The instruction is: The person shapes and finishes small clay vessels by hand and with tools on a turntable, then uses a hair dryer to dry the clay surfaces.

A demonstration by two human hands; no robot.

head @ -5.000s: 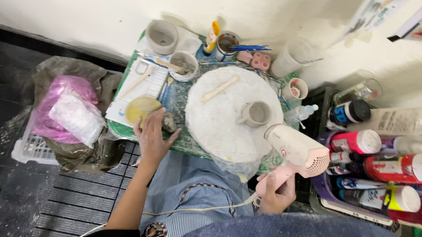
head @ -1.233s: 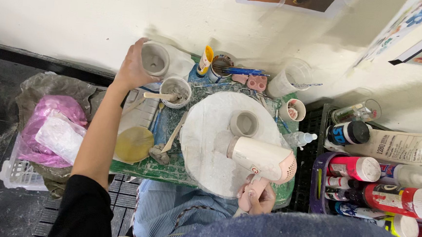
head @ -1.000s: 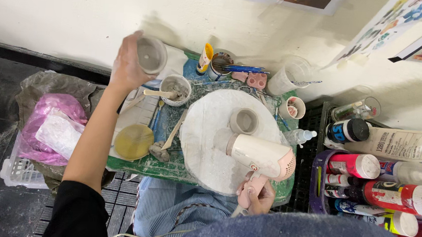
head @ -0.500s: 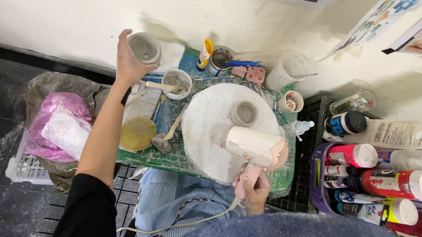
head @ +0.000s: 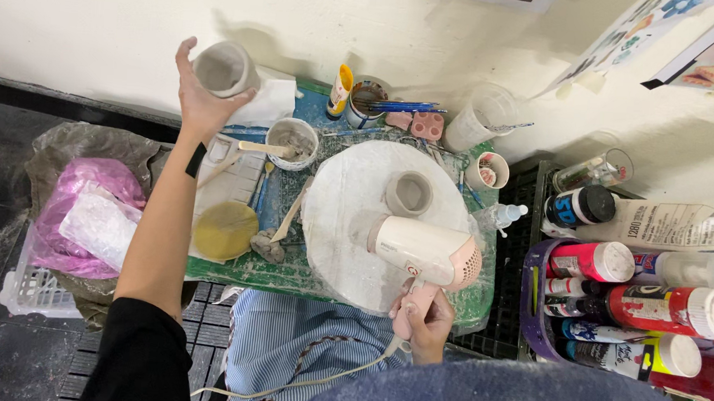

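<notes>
My left hand (head: 202,100) holds a grey clay cup (head: 225,68) lifted above the far left corner of the small table (head: 229,271). My right hand (head: 423,316) grips the handle of a pink and white hair dryer (head: 424,252), its nozzle pointing left over a round white board (head: 346,249). A small grey clay pot (head: 409,193) stands on that board, just beyond the dryer. The dryer's cord runs down across my lap.
A white bowl with a wooden stick (head: 291,143), a yellow sponge (head: 225,230), wooden tools, a cup of brushes (head: 369,102) and plastic cups crowd the table. Paint bottles (head: 664,310) fill a rack at right. A bag with pink plastic (head: 84,209) sits at left.
My left hand has gone from the table's front to the far left corner and lifted the clay cup. The dryer has swung left over the board, nearer the small pot.
</notes>
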